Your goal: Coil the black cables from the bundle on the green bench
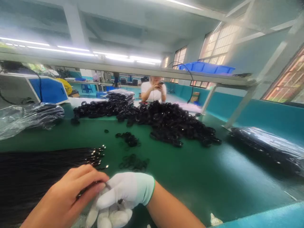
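Note:
My left hand (78, 191), bare, is closed with thumb and fingers pinching a thin dark strand (91, 187) at the lower left. Against its fingertips, my right hand (125, 193) wears a white glove with a green cuff edge, its fingers curled inward. A dark bit shows between the gloved fingers, but I cannot make out what it is. Beside my left hand lies a wide bundle of straight black cables (42, 171), their small pale and metallic tips (96, 155) pointing right. Ahead of my hands are thin black loops (134, 163) and a small clump of black rings (128, 138).
Across the green table (180, 177) spreads a big heap of black looped pieces (166, 120). Clear plastic bags (30, 117) lie left; a filled bag (268, 147) lies right. An overhead shelf carries a blue bin (206, 67). A person (154, 90) sits beyond, holding a phone.

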Available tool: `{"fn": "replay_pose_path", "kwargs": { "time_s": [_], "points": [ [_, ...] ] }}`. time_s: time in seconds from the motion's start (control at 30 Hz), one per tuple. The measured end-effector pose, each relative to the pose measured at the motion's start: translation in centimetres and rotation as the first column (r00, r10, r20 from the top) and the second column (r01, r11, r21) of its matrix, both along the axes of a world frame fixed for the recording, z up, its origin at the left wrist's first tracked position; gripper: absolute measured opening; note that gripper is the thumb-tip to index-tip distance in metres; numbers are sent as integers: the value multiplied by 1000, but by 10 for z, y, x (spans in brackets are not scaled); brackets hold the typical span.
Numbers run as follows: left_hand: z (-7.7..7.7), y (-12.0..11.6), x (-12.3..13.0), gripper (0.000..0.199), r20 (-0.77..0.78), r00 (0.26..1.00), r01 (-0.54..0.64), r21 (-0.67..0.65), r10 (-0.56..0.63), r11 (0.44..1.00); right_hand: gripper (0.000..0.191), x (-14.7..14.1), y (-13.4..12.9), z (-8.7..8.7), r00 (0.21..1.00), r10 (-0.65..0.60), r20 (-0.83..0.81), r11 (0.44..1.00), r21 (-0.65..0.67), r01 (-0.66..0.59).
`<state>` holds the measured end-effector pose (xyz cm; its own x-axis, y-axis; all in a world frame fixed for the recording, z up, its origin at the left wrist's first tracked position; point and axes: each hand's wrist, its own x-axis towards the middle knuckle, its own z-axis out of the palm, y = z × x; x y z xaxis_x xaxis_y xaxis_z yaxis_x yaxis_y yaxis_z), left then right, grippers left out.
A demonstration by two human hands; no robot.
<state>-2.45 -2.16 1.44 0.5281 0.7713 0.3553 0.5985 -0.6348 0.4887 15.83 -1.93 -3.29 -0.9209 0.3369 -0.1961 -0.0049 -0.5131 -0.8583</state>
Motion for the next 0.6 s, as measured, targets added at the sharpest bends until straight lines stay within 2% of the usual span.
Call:
{"fn": "replay_pose_path", "kwargs": {
  "time_s": [0.07,0.17,0.23,0.3,0.4,0.47,0.53,0.6],
  "points": [
    [6,8,4,26,-68,994,76,-77,-81,994,38,-10,3,-14,1000,-7,-21,992,-128,4],
    [13,24,8,26,-118,960,231,-169,-252,958,57,-16,-3,-22,988,-70,-135,956,-291,28],
    [14,34,10,20,-77,956,264,-205,-285,942,71,-12,-8,-22,955,-207,-215,929,-349,123],
    [12,42,13,16,-46,957,270,-213,-285,939,81,-6,-10,-21,937,-260,-232,912,-379,159],
    [9,45,21,17,-45,956,275,-199,-289,941,69,-3,-10,-22,938,-248,-242,914,-379,144],
    [8,44,30,19,-47,951,292,-180,-305,939,54,-6,-8,-26,951,-191,-242,926,-367,92],
    [3,42,37,21,-43,949,303,-143,-312,942,47,-9,-6,-33,962,-155,-225,934,-350,68],
    [-8,42,37,26,-41,950,302,-115,-308,946,49,-11,-4,-39,958,-218,-188,933,-329,147]
  ]
}}
